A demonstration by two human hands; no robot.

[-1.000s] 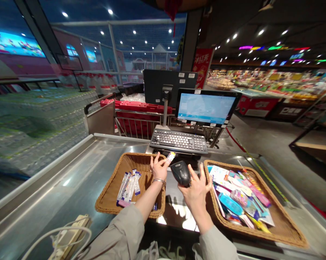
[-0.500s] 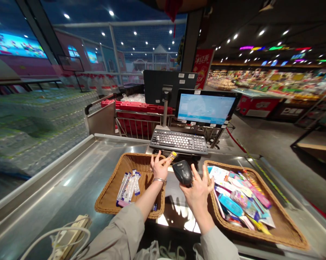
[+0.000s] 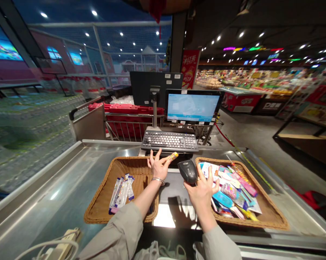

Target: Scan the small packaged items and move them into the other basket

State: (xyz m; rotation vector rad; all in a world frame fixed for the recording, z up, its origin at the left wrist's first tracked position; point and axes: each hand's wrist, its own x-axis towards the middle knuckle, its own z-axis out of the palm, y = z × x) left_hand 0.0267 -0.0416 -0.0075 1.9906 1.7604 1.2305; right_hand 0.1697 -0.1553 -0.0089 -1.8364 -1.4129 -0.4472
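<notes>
Over the right rim of the left wicker basket [image 3: 98,200], my left hand [image 3: 159,168] pinches a small tube with a yellow cap [image 3: 173,156] between thumb and finger; its exact kind is unclear. My right hand [image 3: 202,187] holds a black barcode scanner [image 3: 188,171] by its handle, which the hand mostly hides. The scanner's head points left, a short way from the tube. Several slim wrapped sticks [image 3: 121,190] lie in the left basket. The right wicker basket [image 3: 273,218], beside my right hand, is piled with colourful packaged goods [image 3: 230,191].
Behind the hands stand a black keyboard [image 3: 169,141] and a lit monitor [image 3: 192,107]. A metal cart with red crates [image 3: 125,124] is beyond the counter. On the metal counter [image 3: 57,180], a power strip with white cables [image 3: 64,243] lies at the lower left.
The view has turned slightly right, so the surroundings sit further left. The scanner, in my right hand, is a little further from the tube. My left hand still pinches the tube.
</notes>
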